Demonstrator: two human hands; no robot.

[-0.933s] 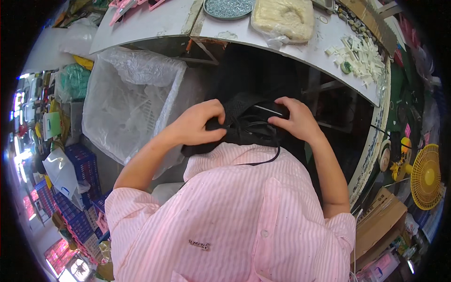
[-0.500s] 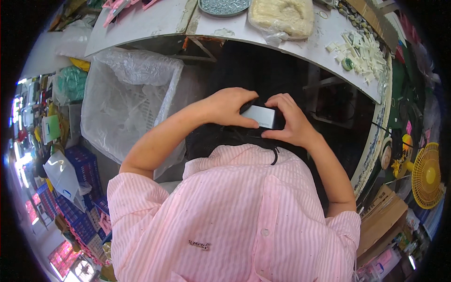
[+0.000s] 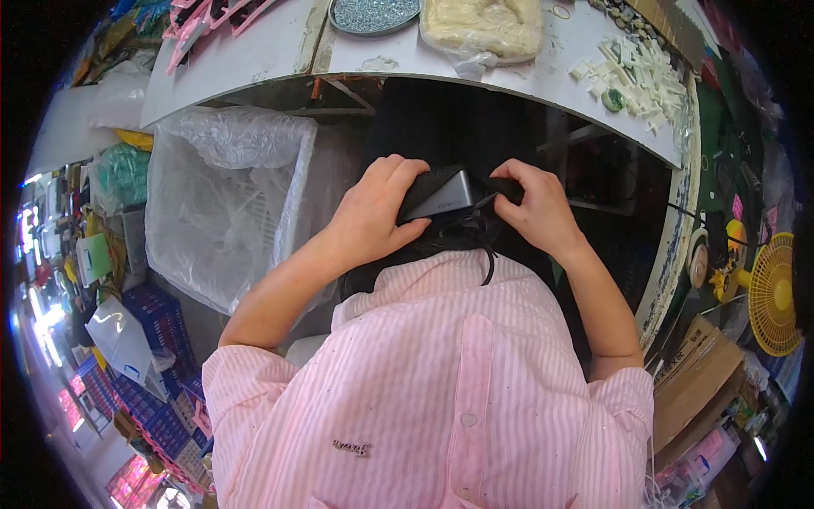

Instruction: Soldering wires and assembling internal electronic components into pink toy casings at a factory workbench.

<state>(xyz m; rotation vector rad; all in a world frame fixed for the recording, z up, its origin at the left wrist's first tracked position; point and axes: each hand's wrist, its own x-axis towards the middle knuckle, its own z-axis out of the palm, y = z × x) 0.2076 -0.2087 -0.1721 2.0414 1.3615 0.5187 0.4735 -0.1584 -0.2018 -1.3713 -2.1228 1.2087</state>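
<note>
A grey box-shaped device (image 3: pixel 444 200), like a power bank, lies tilted in my lap amid black fabric (image 3: pixel 506 188) that looks like a pouch. My left hand (image 3: pixel 373 210) is closed round the left side of the device and the fabric, thumb below and fingers above. On the other side, my right hand (image 3: pixel 538 206) pinches the black fabric at the device's right end. A dark cord (image 3: pixel 490 267) runs down from the lap onto the pink striped shirt. Black clothing makes the pouch's outline hard to tell.
To the left stands a crate lined with clear plastic (image 3: pixel 229 212). Ahead, the white tabletop (image 3: pixel 373 64) bears a glittery round tray (image 3: pixel 373 13), a bagged cream-coloured block (image 3: pixel 483 30) and white pieces (image 3: pixel 640 81). At right are a yellow fan (image 3: pixel 772 293) and a cardboard box (image 3: pixel 695 382).
The device has turned from lying flat between my hands to a tilted position, showing a darker side. My left hand has shifted left, and my right hand now pinches the black fabric.
</note>
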